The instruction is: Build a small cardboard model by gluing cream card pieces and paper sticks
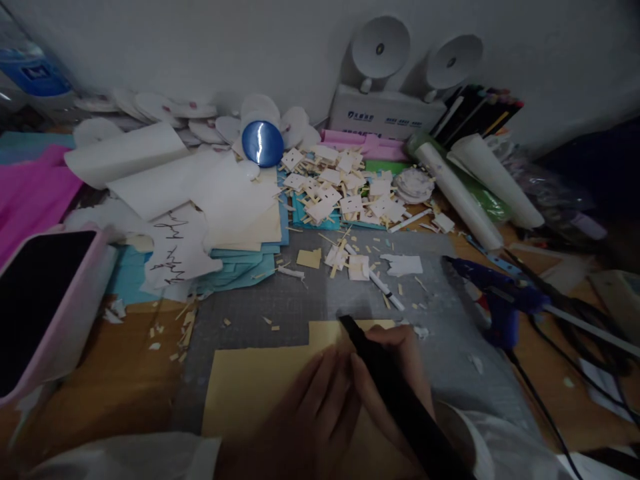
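Observation:
A sheet of yellowish card (255, 380) lies on the grey cutting mat (240, 313), with a step in its far edge. My left hand (320, 400) rests flat on this card, fingers stretched out and pressing on it. In my right hand (400, 373) is a long black tool that looks like a utility knife (385, 383). Its slanted tip reaches the far edge of the card, just beyond my left fingertips. The shade over my hands hides fine detail. Small card scraps (309, 258) and a white stick (386, 291) lie beyond.
A blue glue gun (500, 293) with cords lies at right. Small white card pieces with sticks (330, 177) are heaped at the back. White papers (220, 193) over blue sheets (240, 270) lie left, near a pink-cased phone (47, 300). Paper rolls (460, 197) and markers stand back right.

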Available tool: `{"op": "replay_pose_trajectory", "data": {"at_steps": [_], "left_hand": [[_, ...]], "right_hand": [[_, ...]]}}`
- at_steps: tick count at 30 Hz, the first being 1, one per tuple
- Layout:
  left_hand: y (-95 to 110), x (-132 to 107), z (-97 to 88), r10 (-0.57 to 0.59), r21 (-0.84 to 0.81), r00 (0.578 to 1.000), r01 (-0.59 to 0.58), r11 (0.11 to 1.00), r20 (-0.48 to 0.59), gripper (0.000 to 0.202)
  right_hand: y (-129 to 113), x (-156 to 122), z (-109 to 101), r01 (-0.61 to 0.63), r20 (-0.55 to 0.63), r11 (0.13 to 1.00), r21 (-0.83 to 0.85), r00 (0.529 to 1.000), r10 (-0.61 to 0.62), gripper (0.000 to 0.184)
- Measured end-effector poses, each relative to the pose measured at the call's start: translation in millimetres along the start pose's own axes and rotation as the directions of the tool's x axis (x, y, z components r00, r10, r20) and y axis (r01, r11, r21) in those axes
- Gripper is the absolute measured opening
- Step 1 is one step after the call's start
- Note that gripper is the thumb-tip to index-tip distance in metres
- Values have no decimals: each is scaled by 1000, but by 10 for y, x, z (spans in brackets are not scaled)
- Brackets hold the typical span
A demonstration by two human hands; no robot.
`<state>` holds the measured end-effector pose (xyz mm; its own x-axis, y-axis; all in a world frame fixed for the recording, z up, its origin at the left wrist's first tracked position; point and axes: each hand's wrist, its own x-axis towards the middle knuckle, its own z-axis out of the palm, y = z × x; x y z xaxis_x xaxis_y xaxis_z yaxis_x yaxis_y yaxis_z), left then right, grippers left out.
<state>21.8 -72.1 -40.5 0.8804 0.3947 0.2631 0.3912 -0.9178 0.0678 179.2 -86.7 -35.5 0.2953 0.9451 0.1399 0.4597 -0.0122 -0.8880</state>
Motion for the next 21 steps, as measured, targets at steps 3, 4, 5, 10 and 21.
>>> {"op": "replay_pose_trajectory", "data": {"at_steps": [3, 4, 5, 10, 21], "left_hand": [[4, -2, 26, -19, -20, 999, 19, 1000, -34, 42], [6, 2, 28, -30, -30, 998, 29, 999, -52, 41], [7, 8, 28, -35, -37, 997, 33, 999, -67, 39], [11, 34, -4, -20, -41, 996, 16, 999, -83, 35], [15, 16, 0, 14, -26, 999, -15, 1000, -29, 43]], "right_hand": [[30, -5, -4, 37, -3, 998, -59, 999, -38, 22], [42, -13, -4, 57, -1, 995, -87, 998, -57, 22], [54, -23, -3, 80, 2, 990, -117, 997, -80, 22], [71, -36, -4, 177, 50, 954, -244, 984, -170, 23], [-2, 41, -19, 268, 144, 921, -283, 961, -236, 21]]}}
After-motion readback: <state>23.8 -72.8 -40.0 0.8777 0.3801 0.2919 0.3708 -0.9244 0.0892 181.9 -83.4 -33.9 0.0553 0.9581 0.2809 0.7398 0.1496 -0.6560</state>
